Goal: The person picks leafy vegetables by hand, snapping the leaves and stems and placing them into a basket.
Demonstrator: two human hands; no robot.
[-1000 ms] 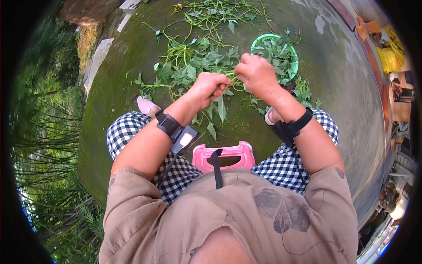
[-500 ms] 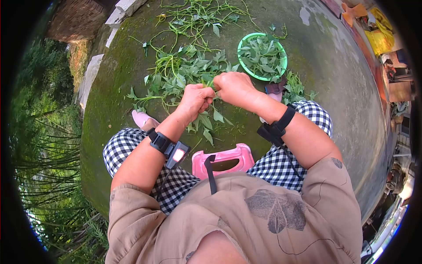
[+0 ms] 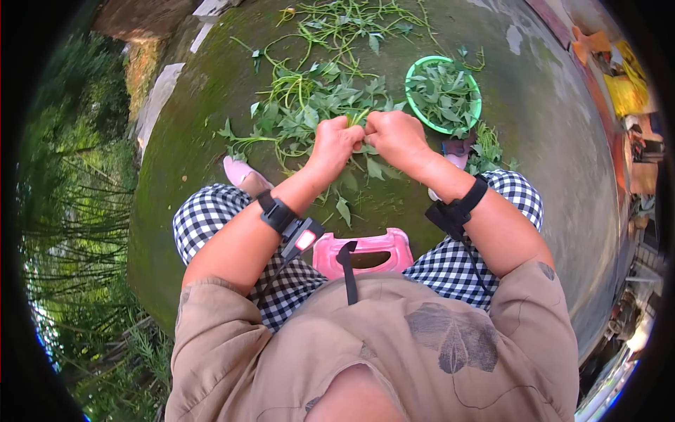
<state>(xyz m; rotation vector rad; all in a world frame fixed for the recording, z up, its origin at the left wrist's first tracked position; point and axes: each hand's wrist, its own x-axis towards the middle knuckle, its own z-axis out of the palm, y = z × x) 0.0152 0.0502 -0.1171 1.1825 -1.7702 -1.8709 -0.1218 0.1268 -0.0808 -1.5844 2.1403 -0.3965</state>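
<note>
Leafy green stems (image 3: 357, 117), a small bunch, raised in front of the person, above the near edge of a loose heap of greens (image 3: 299, 116) on the mossy ground (image 3: 176, 211). Left hand (image 3: 334, 146): fingers curled tight round the bunch, pale green ends poking up past the knuckles. Right hand (image 3: 397, 137): fingers narrow, bent into a pinch right beside the left's; what sits between them is hidden, cannot tell. A few leaves hang below the hands. Heap beyond and to the left: broad leaves, tangled pale stalks; farther forward, long trailing vines (image 3: 344, 32), sparser in leaf. Green round basket (image 3: 479, 109) ahead and to the right of the right hand, well filled with loose leaves (image 3: 443, 91); smaller sprig pile (image 3: 486, 148) just beside it on the near side. Pink stool (image 3: 330, 260) between the knees. Pink shoe (image 3: 242, 172) by the heap's left end, the other partly covered by the right arm. Dark strap with a boxy device (image 3: 292, 228) on the left forearm, black band (image 3: 457, 211) on the right. Checked trousers (image 3: 211, 218), brown short-sleeved shirt (image 3: 337, 323).
</note>
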